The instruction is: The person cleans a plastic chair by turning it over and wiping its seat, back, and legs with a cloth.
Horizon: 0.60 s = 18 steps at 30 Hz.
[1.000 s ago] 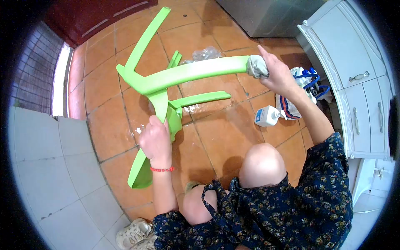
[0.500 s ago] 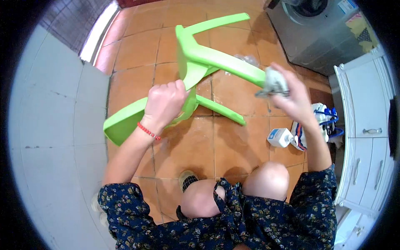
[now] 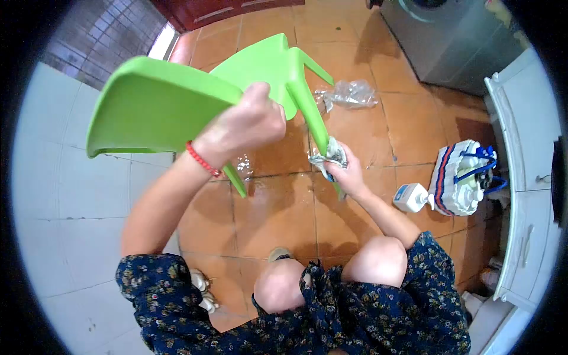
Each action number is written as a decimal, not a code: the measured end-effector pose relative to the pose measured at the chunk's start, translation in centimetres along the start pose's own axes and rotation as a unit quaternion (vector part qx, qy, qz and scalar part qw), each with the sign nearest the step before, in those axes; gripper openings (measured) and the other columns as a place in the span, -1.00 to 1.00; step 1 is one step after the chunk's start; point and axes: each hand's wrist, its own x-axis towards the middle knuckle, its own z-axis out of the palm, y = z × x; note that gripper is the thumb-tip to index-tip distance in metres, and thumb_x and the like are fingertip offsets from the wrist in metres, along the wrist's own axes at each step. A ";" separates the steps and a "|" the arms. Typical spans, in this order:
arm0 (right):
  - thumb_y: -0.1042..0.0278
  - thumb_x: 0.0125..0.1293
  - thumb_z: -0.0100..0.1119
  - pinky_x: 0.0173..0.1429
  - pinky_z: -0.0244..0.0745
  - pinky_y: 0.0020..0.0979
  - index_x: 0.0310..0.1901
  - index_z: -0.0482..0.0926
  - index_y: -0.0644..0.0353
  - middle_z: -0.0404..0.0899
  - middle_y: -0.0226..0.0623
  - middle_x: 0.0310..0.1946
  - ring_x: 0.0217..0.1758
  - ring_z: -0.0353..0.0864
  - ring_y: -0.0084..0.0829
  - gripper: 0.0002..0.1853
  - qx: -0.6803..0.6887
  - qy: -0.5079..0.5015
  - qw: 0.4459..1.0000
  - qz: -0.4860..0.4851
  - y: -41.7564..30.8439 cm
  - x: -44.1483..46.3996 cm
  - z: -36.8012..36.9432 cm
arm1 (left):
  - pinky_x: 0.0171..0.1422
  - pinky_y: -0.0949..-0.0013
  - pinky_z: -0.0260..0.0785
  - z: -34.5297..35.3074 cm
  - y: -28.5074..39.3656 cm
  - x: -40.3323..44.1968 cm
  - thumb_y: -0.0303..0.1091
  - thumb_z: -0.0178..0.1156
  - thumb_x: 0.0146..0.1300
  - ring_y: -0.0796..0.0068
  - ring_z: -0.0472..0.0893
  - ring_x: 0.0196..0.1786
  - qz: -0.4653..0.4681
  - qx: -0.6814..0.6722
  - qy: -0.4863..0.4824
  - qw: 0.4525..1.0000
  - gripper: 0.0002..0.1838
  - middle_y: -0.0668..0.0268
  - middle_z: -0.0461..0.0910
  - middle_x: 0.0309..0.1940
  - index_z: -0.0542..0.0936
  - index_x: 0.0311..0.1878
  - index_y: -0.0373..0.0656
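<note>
A bright green plastic chair (image 3: pixel 160 109) is tipped, its broad backrest to the left and its legs pointing right and down. My left hand (image 3: pixel 251 118), with a red bead bracelet at the wrist, is closed on the chair's edge near where backrest and seat meet; the fingertips are hidden. Lower on the right, my right hand (image 3: pixel 348 173) clasps a greyish-white patterned cloth (image 3: pixel 330 155). The cloth is wrapped against the lower part of a chair leg (image 3: pixel 310 112).
Wet orange floor tiles (image 3: pixel 272 222) lie below. A clear plastic bag (image 3: pixel 355 93) is behind the chair. To the right are a white pump bottle (image 3: pixel 410 197), a striped bag (image 3: pixel 449 177) with blue handles and a white cabinet (image 3: pixel 526 124). A washing machine (image 3: pixel 444 44) stands behind.
The chair has turned, so its backrest now rises at the left. My right hand and the cloth have moved left and down along the leg. My left hand has shifted slightly right.
</note>
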 end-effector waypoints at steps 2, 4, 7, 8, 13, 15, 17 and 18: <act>0.44 0.09 0.23 0.00 0.49 -0.44 0.18 0.39 0.21 0.58 -0.36 -0.16 -0.13 0.56 -0.52 -0.45 -0.028 -0.002 0.999 -0.022 4.6 0.1 -0.3 | -0.27 0.38 0.15 0.2 1.9 0.7 -0.36 0.08 -0.01 0.52 0.32 -0.62 0.024 0.026 -0.003 0.999 -0.85 0.41 0.29 -0.76 0.39 -0.64 -0.03; 0.44 0.11 0.22 -0.01 0.48 -0.43 0.18 0.39 0.21 0.57 -0.37 -0.18 -0.13 0.55 -0.52 -0.46 -0.029 -0.004 0.998 -0.052 6.7 -0.1 0.0 | -0.27 0.37 0.16 -0.8 3.3 1.4 -0.36 0.08 -0.01 0.52 0.32 -0.60 0.037 0.057 -0.027 0.997 -0.85 0.39 0.27 -0.75 0.39 -0.64 -0.06; 0.43 0.10 0.24 -0.04 0.49 -0.42 0.18 0.39 0.22 0.58 -0.37 -0.23 -0.19 0.56 -0.52 -0.45 -0.038 -0.028 0.998 0.036 6.8 -1.3 0.1 | -0.23 0.35 0.21 -1.8 6.2 2.6 -0.36 0.10 -0.02 0.48 0.32 -0.58 0.060 0.070 -0.036 0.995 -0.86 0.37 0.26 -0.70 0.39 -0.62 -0.10; 0.37 0.09 0.27 0.08 0.45 -0.35 0.20 0.38 0.23 0.54 -0.24 -0.12 -0.04 0.52 -0.43 -0.41 -0.022 -0.055 0.991 0.124 6.3 -1.7 -0.5 | -0.22 0.34 0.24 -1.9 7.1 2.8 -0.35 0.11 -0.03 0.46 0.32 -0.57 0.066 0.073 -0.035 0.995 -0.86 0.36 0.26 -0.67 0.39 -0.60 -0.11; 0.19 0.09 0.36 0.33 0.20 -0.15 0.34 0.19 0.23 0.28 -0.01 0.14 0.23 0.28 -0.15 -0.19 -0.231 0.099 0.967 0.049 6.5 -0.7 -3.2 | 0.08 0.19 0.42 -5.6 7.5 0.8 -0.39 0.08 0.03 0.31 0.56 -0.21 -0.005 -0.359 0.175 0.917 -0.88 0.28 0.55 -0.38 0.53 -0.37 -0.20; 0.14 0.17 0.32 0.28 0.28 -0.20 0.35 0.08 0.29 0.28 0.00 0.13 0.21 0.32 -0.21 -0.16 -0.058 0.108 0.988 0.097 1.1 1.5 -3.2 | 0.08 0.18 0.46 -10.1 2.6 -2.6 -0.35 0.18 -0.04 0.28 0.58 -0.07 -0.041 -0.364 0.146 0.919 -0.72 0.26 0.58 -0.23 0.54 -0.22 -0.25; 0.16 0.21 0.29 0.19 0.37 -0.24 0.29 0.14 0.28 0.31 -0.03 0.10 0.14 0.38 -0.25 -0.27 -0.032 0.109 0.993 0.042 -3.2 3.4 -2.5 | 0.10 0.11 0.42 -13.0 0.1 -6.4 -0.27 0.15 0.18 0.20 0.62 -0.07 -0.285 -0.273 -0.009 0.919 -0.70 0.14 0.62 -0.14 0.56 -0.12 -0.30; 0.19 0.21 0.28 0.14 0.41 -0.27 0.25 0.20 0.25 0.33 -0.05 0.07 0.09 0.42 -0.26 -0.34 -0.066 0.104 0.992 -0.021 -4.3 4.3 -2.2 | 0.03 0.12 0.45 -12.2 -1.2 -8.2 -0.17 0.10 0.29 0.16 0.63 -0.09 -0.361 -0.261 0.074 0.892 -0.62 0.08 0.63 -0.13 0.55 -0.07 -0.36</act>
